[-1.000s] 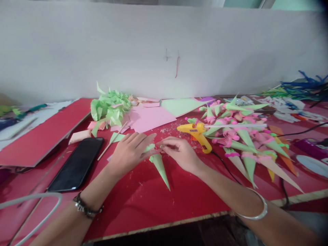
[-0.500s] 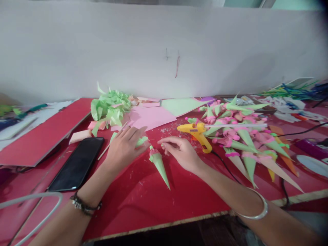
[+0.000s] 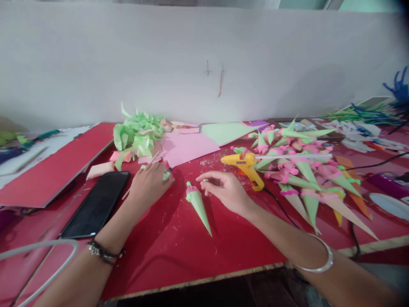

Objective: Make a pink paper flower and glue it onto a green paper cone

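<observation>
My left hand (image 3: 150,183) lies palm down over small green pieces (image 3: 166,175) and a thin stick (image 3: 127,194), left of centre; its fingers are spread, and whether they touch the pieces is hidden. My right hand (image 3: 225,189) is closed in a pinch around a tiny pale green piece (image 3: 205,180). Between both hands a green paper cone (image 3: 200,209) with a pink and green top lies on the red table (image 3: 179,260), its tip toward the front edge. Neither hand touches the cone.
A yellow glue gun (image 3: 246,164) lies right of centre beside a pile of paper cones (image 3: 303,170). On the left are a black phone (image 3: 96,204) and crumpled green paper (image 3: 139,132). Pink paper (image 3: 188,147) lies behind my hands. A white cable (image 3: 72,260) curves at lower left.
My left hand has moved left and slightly down, away from the cone, uncovering more of the pink paper. My right hand and the cone have stayed almost still.
</observation>
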A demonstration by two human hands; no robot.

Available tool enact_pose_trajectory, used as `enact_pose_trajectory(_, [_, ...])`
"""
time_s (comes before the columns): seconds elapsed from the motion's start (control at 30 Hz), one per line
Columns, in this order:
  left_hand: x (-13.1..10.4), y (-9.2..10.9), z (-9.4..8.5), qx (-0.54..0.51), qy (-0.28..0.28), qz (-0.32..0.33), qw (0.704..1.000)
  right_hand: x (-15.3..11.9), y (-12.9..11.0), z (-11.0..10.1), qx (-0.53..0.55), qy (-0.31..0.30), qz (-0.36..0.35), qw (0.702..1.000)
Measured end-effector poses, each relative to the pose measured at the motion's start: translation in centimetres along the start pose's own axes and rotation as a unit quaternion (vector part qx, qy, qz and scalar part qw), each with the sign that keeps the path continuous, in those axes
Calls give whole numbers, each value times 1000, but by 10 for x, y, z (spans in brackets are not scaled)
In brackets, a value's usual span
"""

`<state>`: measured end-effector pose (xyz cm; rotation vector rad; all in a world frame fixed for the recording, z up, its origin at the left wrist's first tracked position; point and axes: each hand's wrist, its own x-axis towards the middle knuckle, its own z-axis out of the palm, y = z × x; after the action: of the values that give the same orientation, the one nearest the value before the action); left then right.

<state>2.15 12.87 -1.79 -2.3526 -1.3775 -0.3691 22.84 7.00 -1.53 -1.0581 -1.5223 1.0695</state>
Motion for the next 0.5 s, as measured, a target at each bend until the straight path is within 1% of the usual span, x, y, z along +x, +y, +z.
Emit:
enact_pose_trajectory(0.2, [1, 5, -6, 3, -12, -25, 1000, -1, 0, 1, 5, -10, 4, 1000])
enact_pose_trajectory(0.3, [2, 7, -7, -11, -22, -30, 999, -2, -4, -1, -37, -16, -2, 999])
enact_pose_trajectory(0.37, [2, 9, -8, -20, -25, -25, 999, -3, -4, -1, -69, -2, -14, 998])
enact_pose_trajectory(0.43, [2, 13, -10, -22, -13, -22, 999, -2, -3, -1, -77, 16, -25, 997])
enact_pose_trajectory(0.5, [2, 16, -13, -24, 13, -22, 999, -1, -1, -1, -59, 22, -26, 998])
